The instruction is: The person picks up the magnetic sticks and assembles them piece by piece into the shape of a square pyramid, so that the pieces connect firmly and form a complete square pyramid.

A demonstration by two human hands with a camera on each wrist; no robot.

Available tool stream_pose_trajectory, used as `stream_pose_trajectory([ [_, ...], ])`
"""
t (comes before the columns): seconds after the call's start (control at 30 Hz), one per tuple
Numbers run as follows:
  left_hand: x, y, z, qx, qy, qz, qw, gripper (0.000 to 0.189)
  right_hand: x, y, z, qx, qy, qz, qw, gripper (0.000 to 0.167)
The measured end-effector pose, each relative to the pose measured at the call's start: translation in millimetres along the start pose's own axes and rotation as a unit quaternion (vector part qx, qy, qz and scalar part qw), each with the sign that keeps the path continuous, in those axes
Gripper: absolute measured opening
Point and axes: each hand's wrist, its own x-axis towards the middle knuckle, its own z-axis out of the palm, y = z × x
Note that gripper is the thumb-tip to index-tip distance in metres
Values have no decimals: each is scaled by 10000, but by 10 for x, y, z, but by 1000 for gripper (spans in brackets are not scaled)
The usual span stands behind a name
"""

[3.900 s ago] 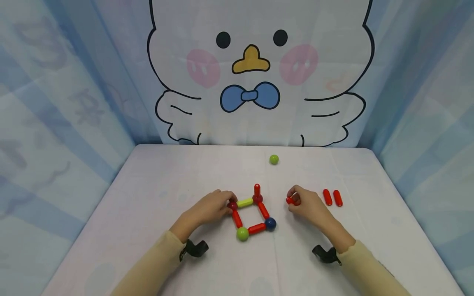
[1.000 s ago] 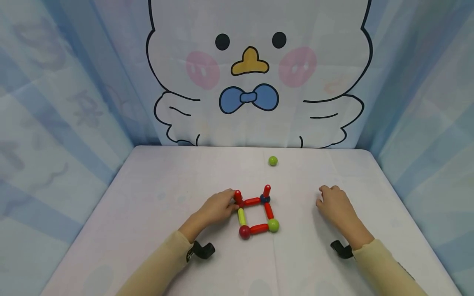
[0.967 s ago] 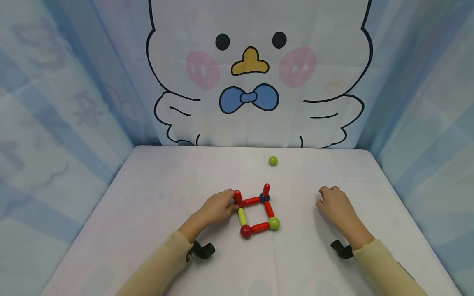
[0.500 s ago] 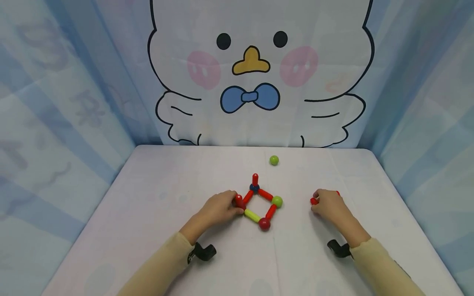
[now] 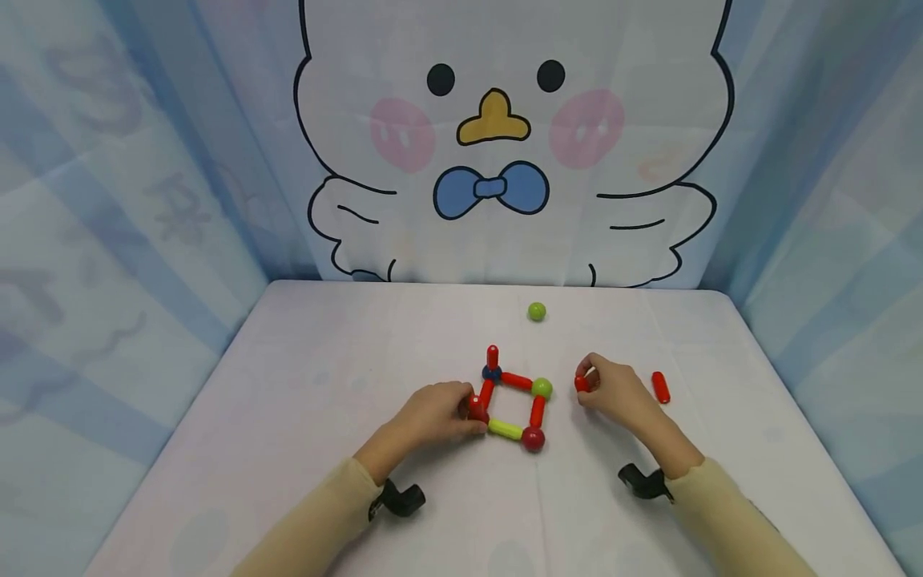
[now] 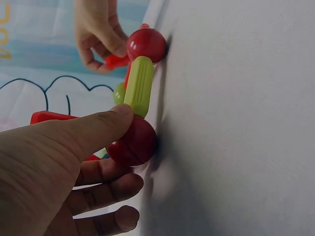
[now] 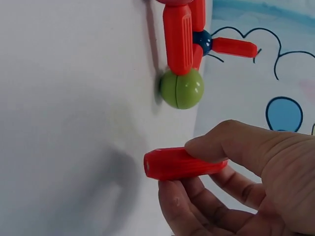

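Observation:
On the table lies a square frame of magnetic rods and balls: three red rods, one yellow-green rod (image 5: 505, 430), two dark red balls, a blue ball (image 5: 492, 373) and a green ball (image 5: 542, 389). Upright red rods stand on the blue ball and on the near-left dark red ball (image 6: 133, 142). My left hand (image 5: 436, 415) grips that near-left ball between thumb and fingers. To the right of the frame, my right hand (image 5: 616, 391) pinches a loose red rod (image 7: 172, 163) between thumb and fingers, held above the table near the green corner ball.
A single red rod (image 5: 660, 387) lies on the table right of my right hand. Farther back sits a loose green ball (image 5: 537, 312). A printed curtain (image 5: 490, 240) hangs behind the table (image 5: 324, 320), with more cloth along both sides.
My right hand has picked up a red rod from the right and carried it left towards the frame. My left hand has turned the frame, bringing the green ball to the far right corner.

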Motion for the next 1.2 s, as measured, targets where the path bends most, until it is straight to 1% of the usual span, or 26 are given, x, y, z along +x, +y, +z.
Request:
stream_pose_trajectory([
  [0.13,-25,46,23,42,-46,98,9999,33,28,-106,33,351,306,-272,9985,29],
  [0.27,-34,84,45,-28,-95,71,9999,33,58,-214,65,686,519,-421,9954,29],
  [0.47,-39,131,87,83,-135,90,9998,33,87,-358,118,870,564,-419,9937,30],
  [0.53,-46,148,100,92,-128,131,9998,33,99,-370,146,899,543,-415,9936,30],
  [0.77,-64,170,110,21,-129,108,9999,34,114,-371,218,935,487,-470,9933,30],
  [0.9,-68,136,35,-90,-360,143,9992,32,82,-363,204,843,449,-507,9941,32],
  [0.97,-64,99,-37,-23,-489,170,9987,29,43,-351,177,761,399,-522,9949,34],
  [1.03,-57,56,-114,59,-545,169,9984,24,-1,-323,139,650,368,-510,9959,38],
  [1.13,-24,-7,-205,180,-442,82,9988,18,-65,-249,51,491,405,-469,9969,42],
  [1.2,10,-40,-234,163,-325,-7,9993,16,-94,-168,-15,383,475,-410,9973,43],
])
